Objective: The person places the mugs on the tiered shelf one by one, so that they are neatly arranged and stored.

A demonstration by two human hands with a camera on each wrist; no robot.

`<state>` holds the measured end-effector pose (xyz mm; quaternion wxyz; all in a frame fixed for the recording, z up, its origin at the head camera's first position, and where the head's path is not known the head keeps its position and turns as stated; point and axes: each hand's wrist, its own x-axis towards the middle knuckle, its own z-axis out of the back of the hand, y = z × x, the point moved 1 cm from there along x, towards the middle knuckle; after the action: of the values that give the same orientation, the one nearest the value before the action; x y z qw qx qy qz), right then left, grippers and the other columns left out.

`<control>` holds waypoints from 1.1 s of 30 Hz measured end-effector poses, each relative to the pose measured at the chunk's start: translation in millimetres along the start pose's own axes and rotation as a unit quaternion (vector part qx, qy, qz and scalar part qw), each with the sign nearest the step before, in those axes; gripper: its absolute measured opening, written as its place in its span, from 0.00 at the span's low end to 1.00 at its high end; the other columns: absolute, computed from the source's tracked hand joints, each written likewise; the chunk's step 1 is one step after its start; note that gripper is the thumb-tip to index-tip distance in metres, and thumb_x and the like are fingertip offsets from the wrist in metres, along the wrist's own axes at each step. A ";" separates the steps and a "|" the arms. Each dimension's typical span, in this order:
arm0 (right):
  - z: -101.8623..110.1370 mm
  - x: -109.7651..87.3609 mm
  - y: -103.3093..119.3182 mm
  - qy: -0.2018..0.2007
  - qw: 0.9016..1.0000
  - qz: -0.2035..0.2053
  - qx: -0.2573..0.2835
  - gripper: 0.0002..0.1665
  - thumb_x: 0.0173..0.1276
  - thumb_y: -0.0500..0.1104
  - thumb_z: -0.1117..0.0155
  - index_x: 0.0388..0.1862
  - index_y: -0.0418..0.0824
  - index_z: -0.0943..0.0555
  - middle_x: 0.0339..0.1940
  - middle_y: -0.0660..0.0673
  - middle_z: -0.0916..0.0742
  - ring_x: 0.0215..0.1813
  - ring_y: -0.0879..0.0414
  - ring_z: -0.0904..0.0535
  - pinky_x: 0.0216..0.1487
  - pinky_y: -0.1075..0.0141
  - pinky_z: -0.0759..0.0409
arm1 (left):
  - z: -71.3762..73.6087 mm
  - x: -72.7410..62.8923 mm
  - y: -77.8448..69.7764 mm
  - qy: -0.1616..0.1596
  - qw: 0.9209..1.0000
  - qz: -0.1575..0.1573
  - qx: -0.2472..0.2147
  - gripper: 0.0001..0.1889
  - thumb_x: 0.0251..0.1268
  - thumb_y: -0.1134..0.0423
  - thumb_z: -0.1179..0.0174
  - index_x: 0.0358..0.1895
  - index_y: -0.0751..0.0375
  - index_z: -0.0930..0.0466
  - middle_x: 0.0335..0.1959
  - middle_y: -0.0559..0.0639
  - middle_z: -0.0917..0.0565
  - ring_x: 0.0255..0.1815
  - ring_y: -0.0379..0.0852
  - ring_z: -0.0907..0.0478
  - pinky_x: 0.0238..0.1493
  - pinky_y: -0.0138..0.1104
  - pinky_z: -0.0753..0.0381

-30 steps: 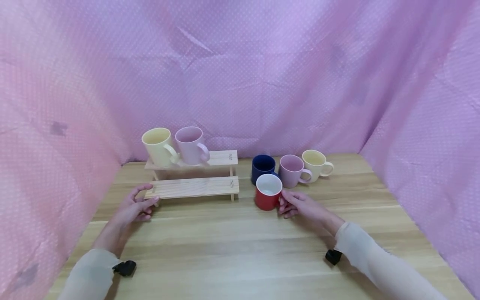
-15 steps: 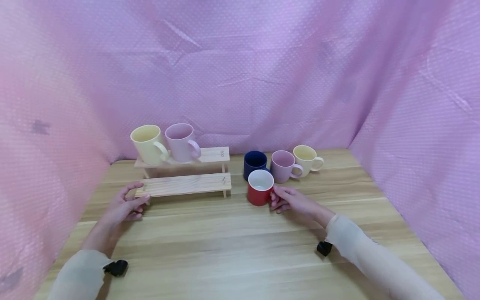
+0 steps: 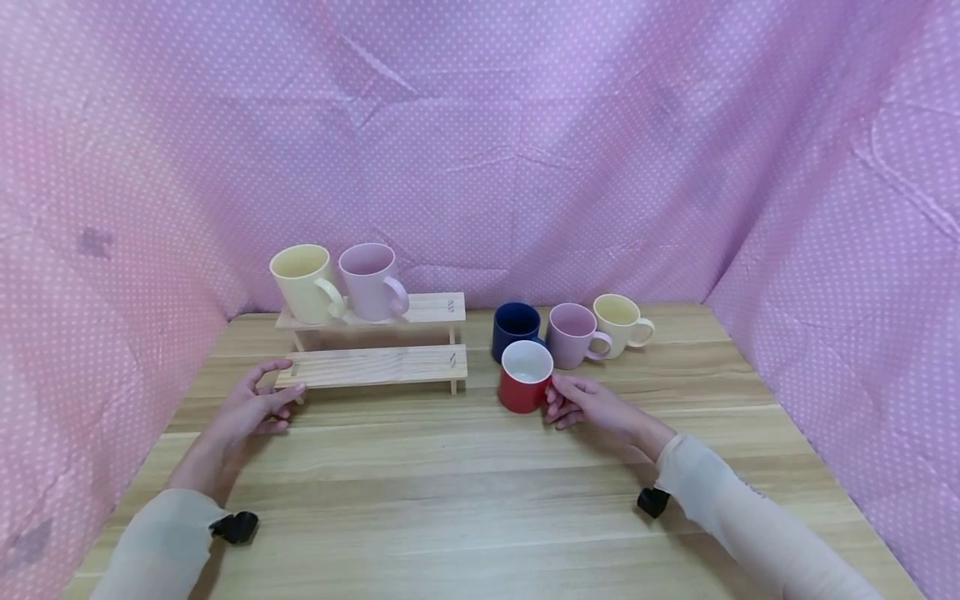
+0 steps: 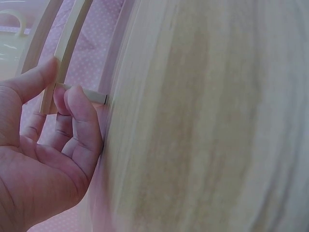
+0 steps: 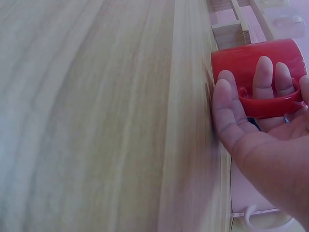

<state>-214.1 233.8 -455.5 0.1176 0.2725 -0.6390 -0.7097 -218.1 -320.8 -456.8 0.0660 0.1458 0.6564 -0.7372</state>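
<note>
My left hand (image 3: 251, 402) grips the left end of the lower board of a two-tier wooden rack (image 3: 375, 367). In the left wrist view its thumb presses the board's edge, with curled fingers around the board's end. My right hand (image 3: 592, 407) holds a red mug (image 3: 521, 393), white inside, by its handle. Two fingers pass through the red handle (image 5: 270, 106) in the right wrist view. The mug stands upright in front of a dark blue mug (image 3: 504, 333) and partly hides it. Whether its base touches the table is unclear.
On the rack's upper board stand a yellow mug (image 3: 303, 292) and a pink mug (image 3: 367, 287), handles to the right. Another pink mug (image 3: 566, 343) and a cream mug (image 3: 617, 332) stand beside the blue one. Pink dotted cloth (image 3: 480, 167) surrounds the wooden table (image 3: 420, 500).
The head view has shifted slightly. Both hands keep their holds, and the red mug shows no clear movement against the other mugs.
</note>
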 end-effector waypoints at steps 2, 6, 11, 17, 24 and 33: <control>0.6 0.2 -1.3 0.002 1.000 0.004 0.001 0.29 0.86 0.54 0.58 0.48 0.26 0.28 0.39 0.37 0.16 0.45 0.46 0.16 0.51 0.52 0.14 | 0.2 0.0 0.2 -0.001 1.000 0.001 0.000 0.27 0.70 0.58 0.32 0.65 0.39 0.36 0.34 0.46 0.14 0.26 0.37 0.23 0.26 0.31 0.14; 1.4 -0.1 -3.8 0.004 1.000 0.016 0.005 0.28 0.86 0.54 0.57 0.46 0.27 0.28 0.39 0.35 0.16 0.44 0.46 0.16 0.50 0.53 0.14 | 0.2 0.7 0.3 -0.003 1.000 0.005 0.005 0.28 0.69 0.57 0.32 0.66 0.39 0.36 0.35 0.46 0.14 0.26 0.37 0.23 0.26 0.32 0.14; 0.4 -0.3 -5.9 0.002 1.000 0.023 0.008 0.29 0.85 0.54 0.55 0.45 0.25 0.28 0.39 0.35 0.16 0.44 0.46 0.15 0.50 0.54 0.13 | 0.6 0.4 -0.2 -0.004 1.000 0.009 0.013 0.28 0.69 0.57 0.32 0.66 0.39 0.37 0.35 0.47 0.14 0.26 0.37 0.23 0.26 0.32 0.14; 0.1 0.3 -7.7 -0.001 0.999 0.027 0.019 0.28 0.85 0.53 0.54 0.44 0.25 0.29 0.39 0.36 0.17 0.44 0.47 0.15 0.50 0.55 0.13 | 0.1 0.0 -3.1 -0.001 1.000 0.011 0.016 0.27 0.70 0.56 0.32 0.65 0.38 0.37 0.36 0.46 0.14 0.27 0.37 0.23 0.26 0.31 0.14; -6.0 0.4 -8.2 0.011 0.999 0.044 0.024 0.28 0.85 0.54 0.54 0.40 0.27 0.29 0.41 0.30 0.18 0.48 0.42 0.15 0.53 0.51 0.14 | 3.0 0.2 -2.2 -0.004 1.000 0.010 0.026 0.28 0.70 0.56 0.33 0.66 0.38 0.38 0.35 0.46 0.14 0.27 0.37 0.23 0.26 0.31 0.14; -9.5 -4.1 -7.2 0.018 0.998 0.051 0.023 0.26 0.86 0.52 0.55 0.40 0.28 0.28 0.40 0.26 0.18 0.49 0.38 0.15 0.53 0.50 0.15 | 3.6 1.8 0.4 -0.002 1.000 0.007 0.026 0.29 0.70 0.56 0.33 0.67 0.39 0.38 0.35 0.46 0.15 0.27 0.38 0.23 0.27 0.32 0.14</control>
<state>-204.3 229.0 -461.9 0.1589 0.2552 -0.6661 -0.6826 -220.1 -324.2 -457.4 0.0685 0.1509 0.6355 -0.7541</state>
